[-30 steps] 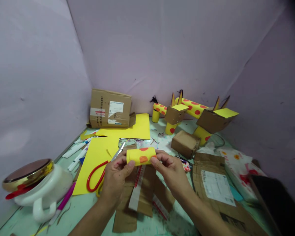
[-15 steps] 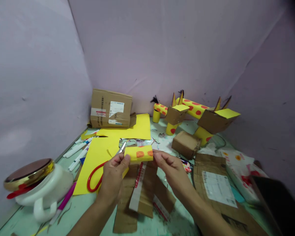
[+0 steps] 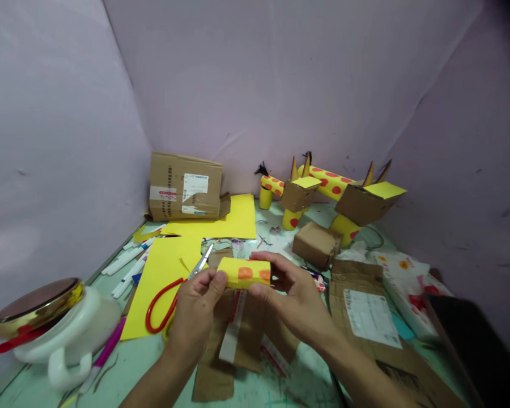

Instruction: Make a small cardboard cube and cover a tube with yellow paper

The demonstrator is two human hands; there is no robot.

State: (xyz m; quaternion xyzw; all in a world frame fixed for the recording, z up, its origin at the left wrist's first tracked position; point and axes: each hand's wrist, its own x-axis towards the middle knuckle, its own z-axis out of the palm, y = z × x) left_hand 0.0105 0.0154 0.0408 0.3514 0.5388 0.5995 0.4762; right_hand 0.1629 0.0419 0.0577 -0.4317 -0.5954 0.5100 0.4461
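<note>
A yellow paper tube with orange spots [image 3: 244,273] is held level above the table between both hands. My left hand [image 3: 202,303] pinches its left end with thumb and fingertips. Around its right end curl the thumb and fingers of my right hand [image 3: 291,294]. Scissors with red handles [image 3: 164,306] lie just left of my left hand, on a yellow paper sheet [image 3: 147,283]. Beneath the tube are taped cardboard strips [image 3: 249,345]. Farther back stand two spotted yellow animal figures with cardboard box heads, a smaller one [image 3: 300,195] and a larger one [image 3: 363,204].
A cardboard box [image 3: 185,187] stands at the back left on more yellow paper. White markers [image 3: 125,262] and a white mug with a gold lid [image 3: 74,334] are at left. At right lie a small brown box [image 3: 317,243], flattened cardboard [image 3: 361,283] and a dark object [image 3: 471,340].
My right hand has shifted from pinching the tube's right edge to wrapping around that end. The tube sits slightly lower. The whole view has shifted a little.
</note>
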